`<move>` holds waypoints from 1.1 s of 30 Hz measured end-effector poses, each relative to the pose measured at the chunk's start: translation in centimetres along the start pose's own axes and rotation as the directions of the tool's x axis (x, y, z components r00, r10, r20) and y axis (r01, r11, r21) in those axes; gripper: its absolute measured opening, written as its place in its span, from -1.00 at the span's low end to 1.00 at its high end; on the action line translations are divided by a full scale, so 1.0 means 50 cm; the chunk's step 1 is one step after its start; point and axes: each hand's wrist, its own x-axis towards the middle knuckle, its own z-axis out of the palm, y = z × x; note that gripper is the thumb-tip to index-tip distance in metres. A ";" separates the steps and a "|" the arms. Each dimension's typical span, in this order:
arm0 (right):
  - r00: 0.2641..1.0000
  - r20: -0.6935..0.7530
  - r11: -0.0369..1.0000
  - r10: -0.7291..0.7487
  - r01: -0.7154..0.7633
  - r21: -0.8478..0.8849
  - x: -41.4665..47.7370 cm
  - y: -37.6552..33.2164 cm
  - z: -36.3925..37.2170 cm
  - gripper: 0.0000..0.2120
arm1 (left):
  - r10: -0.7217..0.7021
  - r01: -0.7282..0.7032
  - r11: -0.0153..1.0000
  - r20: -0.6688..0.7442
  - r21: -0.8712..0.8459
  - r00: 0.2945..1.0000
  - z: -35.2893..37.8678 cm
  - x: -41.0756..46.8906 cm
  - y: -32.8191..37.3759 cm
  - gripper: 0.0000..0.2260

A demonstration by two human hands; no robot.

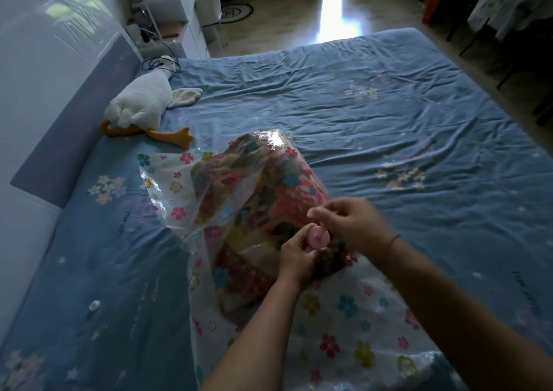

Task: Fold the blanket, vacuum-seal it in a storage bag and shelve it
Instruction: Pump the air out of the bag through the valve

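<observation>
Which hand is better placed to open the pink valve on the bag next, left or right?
Probably right: the right hand already pinches the top of the pink valve, while the left hand grips the storage bag at the valve's base, steadying it.

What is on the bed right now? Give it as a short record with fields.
surface: blue bed sheet
bag: flowered clear storage bag, lying on the sheet
contents: patterned blanket, inside the bag
valve: pink valve on the bag's upper face
hands: left hand grips the pink valve; right hand pinches its top
aside: white plush goose near the headboard
</observation>
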 end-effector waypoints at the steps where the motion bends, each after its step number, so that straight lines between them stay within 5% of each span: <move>1: 0.998 0.004 0.994 -0.058 0.058 0.098 -0.012 -0.030 -0.026 -0.85 | -0.003 0.003 1.000 0.004 -0.016 1.000 -0.003 0.002 0.004 -0.50; 4: 0.999 -0.005 0.977 -0.053 0.053 0.205 -0.018 -0.027 -0.042 -0.78 | -0.007 0.008 1.000 0.017 -0.011 1.000 0.001 0.009 0.007 -0.49; 10: 0.983 0.052 0.978 0.179 -0.172 -0.119 0.015 0.084 0.052 -0.83 | -0.005 0.004 1.000 0.024 0.017 1.000 0.014 0.006 -0.004 -0.58; 14: 0.998 -0.009 0.996 -0.069 0.070 0.048 0.015 -0.018 -0.019 -0.86 | -0.021 0.021 1.000 0.017 0.009 1.000 -0.006 0.024 0.006 -0.54; 17: 0.986 -0.114 0.987 -0.121 0.132 0.094 0.030 -0.022 -0.032 -0.86 | -0.031 0.030 0.999 0.019 0.033 0.999 -0.004 0.028 0.013 -0.50; 22: 0.985 0.048 0.972 0.168 -0.157 -0.175 0.049 0.100 0.057 -0.81 | -0.022 0.018 0.996 0.046 0.086 0.999 0.005 0.025 0.007 -0.59; 29: 0.990 -0.055 0.982 -0.129 0.135 0.134 0.047 -0.046 -0.057 -0.89 | -0.044 0.044 0.999 0.006 0.015 0.999 -0.006 0.039 0.016 -0.49; 33: 0.999 -0.007 0.996 0.040 -0.039 0.080 0.046 0.044 0.002 -0.82 | -0.037 0.036 0.999 0.027 0.013 0.999 0.006 0.034 0.014 -0.48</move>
